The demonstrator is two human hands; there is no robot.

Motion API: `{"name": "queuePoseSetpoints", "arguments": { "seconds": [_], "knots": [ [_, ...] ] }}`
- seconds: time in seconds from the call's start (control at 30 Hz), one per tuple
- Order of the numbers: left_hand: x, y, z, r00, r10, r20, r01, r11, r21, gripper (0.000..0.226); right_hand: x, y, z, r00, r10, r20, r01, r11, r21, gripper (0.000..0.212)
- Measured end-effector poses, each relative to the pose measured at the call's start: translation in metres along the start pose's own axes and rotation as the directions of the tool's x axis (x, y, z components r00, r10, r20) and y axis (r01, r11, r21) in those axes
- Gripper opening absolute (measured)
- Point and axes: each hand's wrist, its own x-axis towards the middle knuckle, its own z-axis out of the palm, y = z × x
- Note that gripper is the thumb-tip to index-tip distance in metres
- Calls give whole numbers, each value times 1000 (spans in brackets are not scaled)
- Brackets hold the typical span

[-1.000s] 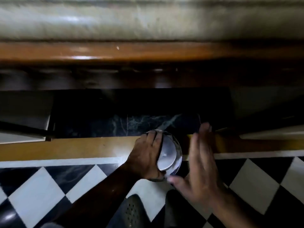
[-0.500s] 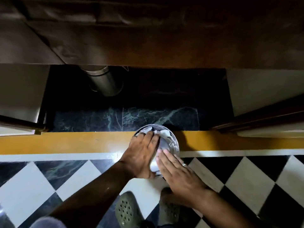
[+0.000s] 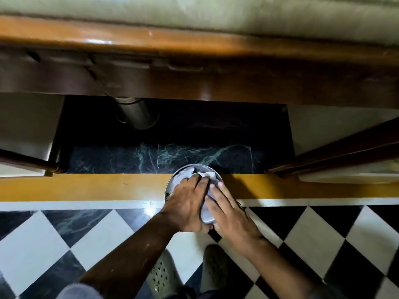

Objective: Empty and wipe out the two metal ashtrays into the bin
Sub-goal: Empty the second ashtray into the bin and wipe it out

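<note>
A round metal ashtray [image 3: 174,180] is held above the floor at the centre of the view, over the yellow threshold strip. Crumpled white tissue [image 3: 207,175] fills its bowl. My left hand [image 3: 188,205] lies across the ashtray and grips it, fingers reaching over the tissue. From the right, my right hand [image 3: 229,215] presses its fingertips flat on the tissue. Most of the ashtray is hidden under both hands. A cylindrical metal bin [image 3: 136,115] stands in the dark recess beyond, up and to the left. Only one ashtray is in view.
A wooden counter edge [image 3: 194,46] overhangs the recess. Open cabinet doors flank it at left [image 3: 26,165] and right [image 3: 345,156]. The black-and-white checkered floor [image 3: 323,240] spreads below, with my feet in grey clogs [image 3: 160,275] at the bottom.
My right hand, open and apart from the ashtray a second ago, has come onto it, and white tissue now fills the bowl. The left hand keeps its hold.
</note>
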Motion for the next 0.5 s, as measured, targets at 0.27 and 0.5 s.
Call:
{"name": "queuePoseSetpoints", "arguments": {
  "seconds": [0.27, 0.5],
  "knots": [
    [-91, 41, -89, 881, -360, 306, 467, 563, -682, 55, -50, -41, -75, 854, 461, 243, -499, 588, 637, 44],
    [-194, 94, -187, 772, -580, 261, 504, 307, -808, 19, -102, -121, -205, 776, 524, 352, -566, 330, 755, 14]
  ]
}}
